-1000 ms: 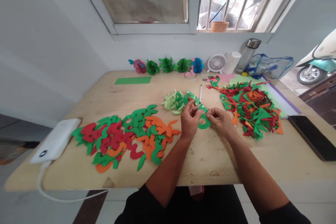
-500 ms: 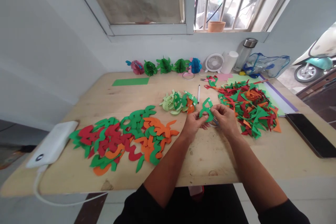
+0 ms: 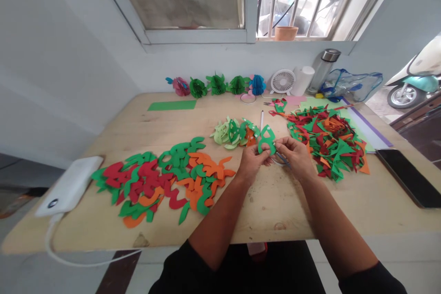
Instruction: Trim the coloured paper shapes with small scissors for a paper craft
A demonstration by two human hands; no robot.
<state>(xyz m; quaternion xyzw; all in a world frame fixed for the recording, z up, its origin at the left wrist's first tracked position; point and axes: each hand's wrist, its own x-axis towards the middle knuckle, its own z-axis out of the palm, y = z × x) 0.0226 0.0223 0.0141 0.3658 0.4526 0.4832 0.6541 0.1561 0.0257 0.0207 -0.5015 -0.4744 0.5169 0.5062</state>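
My left hand [image 3: 254, 161] pinches a green paper cutout [image 3: 266, 137], which has an opening in its upper part and small white patches. My right hand [image 3: 292, 156] is closed at the cutout's right edge, with a tiny whitish bit showing by its fingertips. Under the right hand lies a partly hidden bluish-grey object [image 3: 283, 158]; its kind does not show clearly. Just beyond the left hand sits a small heap of light green, green and orange cutouts [image 3: 229, 133], some with white patches. A pen [image 3: 262, 119] lies beyond the held cutout.
Red, green and orange curved cutouts [image 3: 148, 179] spread across the left. Paper scraps [image 3: 330, 140] are heaped at right, beside a phone [image 3: 409, 177]. A white power bank [image 3: 70, 186] with cable lies far left. Paper figures [image 3: 217, 84], a fan [image 3: 283, 82] and a bottle [image 3: 324, 71] line the wall.
The green cutout has shifted slightly left and turned more upright in my hands. My right hand remains at its right edge; the view has moved slightly.
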